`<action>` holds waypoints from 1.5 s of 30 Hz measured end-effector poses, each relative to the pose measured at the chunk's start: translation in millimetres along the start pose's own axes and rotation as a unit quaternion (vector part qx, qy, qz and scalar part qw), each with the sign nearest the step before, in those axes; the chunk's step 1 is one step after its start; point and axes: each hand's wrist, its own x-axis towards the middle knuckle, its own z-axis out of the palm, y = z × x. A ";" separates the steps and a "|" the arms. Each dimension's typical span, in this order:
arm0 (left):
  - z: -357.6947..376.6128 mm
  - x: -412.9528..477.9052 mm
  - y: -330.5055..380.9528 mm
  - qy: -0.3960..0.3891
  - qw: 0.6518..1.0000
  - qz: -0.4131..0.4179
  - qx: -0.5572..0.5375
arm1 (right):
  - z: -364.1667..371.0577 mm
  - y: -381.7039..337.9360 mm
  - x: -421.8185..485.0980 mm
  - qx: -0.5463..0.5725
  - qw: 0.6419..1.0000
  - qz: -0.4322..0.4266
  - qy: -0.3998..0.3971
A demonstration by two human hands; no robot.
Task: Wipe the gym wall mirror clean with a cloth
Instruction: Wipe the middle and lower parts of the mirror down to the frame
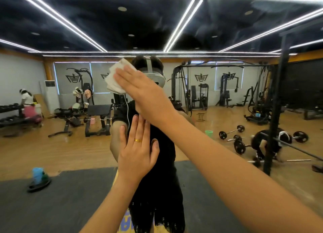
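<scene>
Left hand (138,150), centre of frame: I log one plain gold ring (138,140) on the ring finger. Right hand (139,93), upper centre: I log nothing worn. Left forearm (111,206) and right forearm (227,154): bare down to the bottom edge.

Reflected figure, centre of frame:
- Grey-white headset (153,77) with a strap over dark hair.
- Thin white cable (128,114) dropping from the headset down the chest.
- Black short-sleeved top (166,154) with a ragged lower edge.
- Yellow garment (122,222) at bottom centre. I cannot read its blue lettering.
</scene>
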 end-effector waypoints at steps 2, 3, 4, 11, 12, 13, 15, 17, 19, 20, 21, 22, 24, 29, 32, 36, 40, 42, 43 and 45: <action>-2.6 0.3 0.9 -0.001 1.000 0.002 0.005 | -14.7 5.1 -17.3 0.002 0.999 0.032 0.042; -3.5 0.3 1.6 0.001 1.000 0.004 0.009 | -23.2 11.1 -27.6 -0.006 0.995 0.065 0.076; -4.2 0.3 2.2 0.002 1.000 0.006 0.014 | -32.2 18.7 -37.7 -0.018 0.988 0.103 0.114; -2.7 -0.3 3.7 -0.007 0.999 0.003 0.031 | -36.2 78.4 -71.9 -0.061 0.933 0.296 0.195; -1.8 -0.8 3.4 -0.007 0.999 0.003 0.033 | -28.8 78.8 -70.0 -0.068 0.934 0.289 0.198; -1.0 -1.0 3.2 -0.006 0.999 0.002 0.032 | -23.7 77.6 -68.1 -0.071 0.935 0.282 0.201; -0.2 -0.8 2.8 -0.005 1.000 0.003 0.028 | -20.6 65.3 -65.4 -0.073 0.942 0.263 0.195; -0.6 -1.0 1.2 -0.006 1.000 0.003 0.026 | -20.9 50.6 -71.5 -0.081 0.959 0.218 0.164; -1.6 -1.5 -1.2 -0.008 1.000 0.004 0.026 | -15.9 42.1 -88.2 -0.089 0.974 0.164 0.132; -1.8 -1.4 -2.6 -0.008 1.000 0.005 0.027 | -12.4 40.2 -99.2 -0.090 0.979 0.143 0.116; -2.2 -1.1 -4.0 -0.007 1.000 0.005 0.027 | -10.9 38.6 -111.5 -0.092 0.983 0.126 0.097; -2.1 -0.2 -5.1 -0.006 1.000 0.005 0.027 | -10.5 36.7 -123.8 -0.091 0.986 0.116 0.080; -2.4 0.9 -6.2 -0.004 1.000 0.006 0.022 | -12.4 33.3 -147.6 -0.095 0.988 0.107 0.059; -8.6 0.3 1.2 -0.018 0.999 -0.013 -0.025 | -32.3 42.4 -166.7 -0.110 0.988 0.098 0.038; -13.4 2.3 12.5 -0.022 0.997 -0.038 -0.064 | -45.8 53.7 -161.0 -0.117 0.985 0.115 0.049; -12.1 12.2 47.8 -0.014 0.996 0.035 -0.084 | -66.8 79.3 -153.6 -0.129 0.977 0.154 0.074; -1.0 44.5 91.2 -0.028 0.996 0.025 -0.077 | -87.8 113.3 -150.3 -0.128 0.974 0.164 0.087; 9.3 51.8 101.9 -0.021 0.999 0.009 -0.038 | -90.4 120.0 -146.8 -0.129 0.975 0.163 0.085; 14.6 52.2 104.5 -0.013 1.000 0.005 -0.014 | -91.5 122.9 -141.4 -0.126 0.975 0.164 0.084; 22.2 49.4 107.6 -0.001 1.000 0.004 0.016 | -94.5 130.7 -119.7 -0.115 0.975 0.173 0.078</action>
